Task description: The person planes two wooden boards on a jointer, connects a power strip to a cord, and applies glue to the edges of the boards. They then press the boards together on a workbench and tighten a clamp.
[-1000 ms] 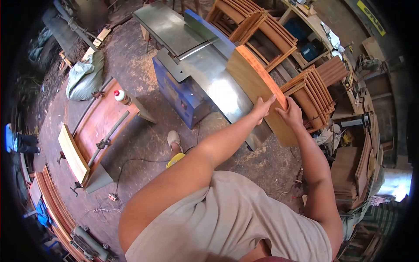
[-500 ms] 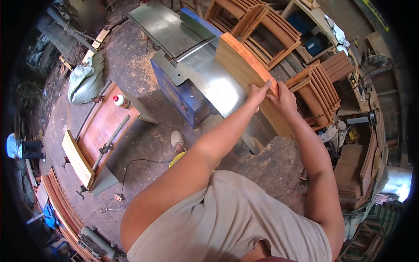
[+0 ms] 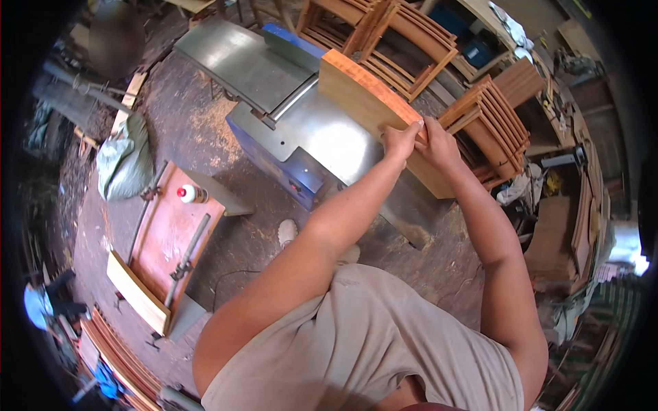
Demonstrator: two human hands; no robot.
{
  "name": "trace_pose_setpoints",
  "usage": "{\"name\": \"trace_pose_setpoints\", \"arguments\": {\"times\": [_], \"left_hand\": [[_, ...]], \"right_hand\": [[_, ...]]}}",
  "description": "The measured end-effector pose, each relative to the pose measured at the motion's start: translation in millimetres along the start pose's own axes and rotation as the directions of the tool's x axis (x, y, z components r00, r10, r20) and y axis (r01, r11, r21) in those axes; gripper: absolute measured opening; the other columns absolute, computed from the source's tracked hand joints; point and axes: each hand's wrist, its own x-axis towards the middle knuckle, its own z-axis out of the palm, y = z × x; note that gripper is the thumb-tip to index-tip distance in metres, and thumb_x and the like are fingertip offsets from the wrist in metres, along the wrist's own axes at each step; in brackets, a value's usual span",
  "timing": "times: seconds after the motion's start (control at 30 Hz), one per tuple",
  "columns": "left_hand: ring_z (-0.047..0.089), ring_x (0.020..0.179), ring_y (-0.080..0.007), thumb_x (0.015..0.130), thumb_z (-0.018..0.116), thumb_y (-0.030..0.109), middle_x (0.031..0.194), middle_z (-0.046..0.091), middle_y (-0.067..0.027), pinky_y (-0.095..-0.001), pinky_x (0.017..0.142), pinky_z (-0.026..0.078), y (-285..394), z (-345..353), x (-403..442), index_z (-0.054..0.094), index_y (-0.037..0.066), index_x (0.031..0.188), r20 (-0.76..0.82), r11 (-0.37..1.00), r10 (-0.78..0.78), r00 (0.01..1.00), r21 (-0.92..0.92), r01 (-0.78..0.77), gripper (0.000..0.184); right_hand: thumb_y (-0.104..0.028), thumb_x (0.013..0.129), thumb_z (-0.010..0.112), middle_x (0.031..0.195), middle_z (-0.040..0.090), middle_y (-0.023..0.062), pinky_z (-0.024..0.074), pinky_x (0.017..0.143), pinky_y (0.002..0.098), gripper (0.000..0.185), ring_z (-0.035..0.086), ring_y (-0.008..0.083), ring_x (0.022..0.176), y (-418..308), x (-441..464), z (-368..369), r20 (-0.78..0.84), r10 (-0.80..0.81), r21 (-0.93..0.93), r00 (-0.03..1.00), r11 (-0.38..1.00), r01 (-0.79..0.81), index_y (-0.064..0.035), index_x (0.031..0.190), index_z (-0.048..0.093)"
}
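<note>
Now both hands are on a thick wooden board (image 3: 356, 101), close to its near right end. The board stands on its long edge on the shiny metal top of a blue machine (image 3: 336, 140), and it runs from far left to near right. Most of it lies past the hands, on the far left side.

The left hand (image 3: 399, 144) is on the left face, with its fingers bent and a fingertip up at the orange top edge. The right hand (image 3: 439, 145) pinches the top edge just beside it, thumb on the left side. Its other fingers are partly hidden, so I cannot tell how they lie. The hands are very close, but I cannot tell if they touch.

Wooden frames (image 3: 488, 130) stand to the right. On the left, a red and white bottle (image 3: 192, 194) lies on a pink-brown panel (image 3: 168, 236) with clamps (image 3: 186, 262). A sack (image 3: 125, 159) sits farther off.
</note>
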Motion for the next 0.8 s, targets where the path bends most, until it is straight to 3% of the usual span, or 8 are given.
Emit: {"name": "trace_pose_setpoints", "arguments": {"times": [0.1,0.17,0.23,0.33,0.47,0.53,0.6,0.8], "left_hand": [[0.062,0.104,-0.0295,0.079,0.078,0.035,0.122,0.057,-0.0281,-0.0355,0.082,0.053,0,4,-3,0.033,-0.018,0.134,-0.122,0.996,0.03,0.992,0.088,-0.019,0.088],[0.057,0.116,-0.0341,0.079,0.077,0.036,0.131,0.051,-0.0314,-0.0379,0.09,0.052,1,9,-8,0.023,-0.019,0.139,-0.24,0.982,0.05,0.969,0.187,-0.004,0.098],[0.049,0.127,-0.0368,0.08,0.077,0.037,0.137,0.044,-0.0332,-0.0396,0.1,0.046,8,-1,-12,0.018,-0.02,0.141,-0.086,0.986,0.016,0.996,0.165,-0.002,0.102],[0.048,0.124,-0.0338,0.079,0.079,0.046,0.138,0.043,-0.0297,-0.0401,0.106,0.039,3,-2,-9,0.021,-0.014,0.141,-0.082,0.984,-0.019,0.996,0.176,0.033,0.104],[0.059,0.104,-0.0258,0.079,0.079,0.044,0.119,0.06,-0.0175,-0.038,0.089,0.049,-2,2,-5,0.055,-0.009,0.123,-0.127,0.999,0.049,0.991,0.016,-0.047,0.073],[0.06,0.103,-0.0281,0.08,0.078,0.043,0.12,0.06,-0.019,-0.039,0.091,0.05,6,-2,-13,0.051,-0.009,0.124,0.043,0.997,0.049,0.998,-0.061,-0.046,0.073],[0.062,0.094,-0.0237,0.082,0.076,0.042,0.11,0.063,-0.0126,-0.0368,0.074,0.054,10,2,-20,0.058,-0.002,0.118,0.029,0.995,-0.009,1.0,-0.095,0.011,0.06],[0.045,0.121,-0.0291,0.075,0.073,0.062,0.14,0.04,-0.0126,-0.0428,0.094,0.048,4,-17,6,0.042,0.011,0.141,0.076,0.997,-0.006,0.997,0.083,-0.001,0.089]], "right_hand": [[-0.029,0.077,0.078,0.118,0.059,0.0189,0.0499,0.088,0.0471,0.059,0.059,0.0395,0.108,0,-1,-1,0.005,0.023,0.031,1.0,0.999,-0.023,-0.0072,0.123,0.048],[-0.029,0.076,0.079,0.119,0.059,0.019,0.0495,0.09,0.0461,0.064,0.058,0.0389,0.11,10,-8,-3,-0.017,0.039,0.074,0.999,0.997,-0.038,-0.0073,0.127,0.048],[-0.032,0.073,0.082,0.122,0.058,0.0187,0.0469,0.095,0.044,0.076,0.056,0.0372,0.116,28,-25,-11,-0.037,-0.078,0.116,0.996,0.99,0.082,-0.007,0.135,0.045],[-0.037,0.07,0.084,0.128,0.054,0.0207,0.0437,0.101,0.0414,0.086,0.052,0.0365,0.121,66,-67,-31,-0.012,0.048,0.143,0.999,0.989,-0.046,-0.0052,0.139,0.043],[-0.043,0.073,0.083,0.132,0.053,0.0213,0.0436,0.104,0.0423,0.089,0.052,0.034,0.125,114,-138,-60,-0.055,0.275,0.302,0.96,0.921,-0.247,-0.0047,0.142,0.041],[-0.042,0.073,0.083,0.129,0.056,0.0211,0.0447,0.103,0.0419,0.086,0.054,0.0336,0.123,145,-162,-61,-0.086,0.287,0.294,0.954,0.922,-0.251,-0.0045,0.14,0.045],[-0.044,0.074,0.082,0.128,0.057,0.021,0.0463,0.101,0.0419,0.081,0.057,0.033,0.12,171,-177,-54,-0.156,0.248,0.285,0.956,0.938,-0.196,-0.0052,0.137,0.049],[-0.051,0.087,0.068,0.112,0.066,0.0162,0.0499,0.091,0.0367,0.061,0.064,0.0266,0.104,213,-202,-25,-0.323,0.389,0.639,0.863,0.762,-0.104,-0.0038,0.125,0.061]]}}
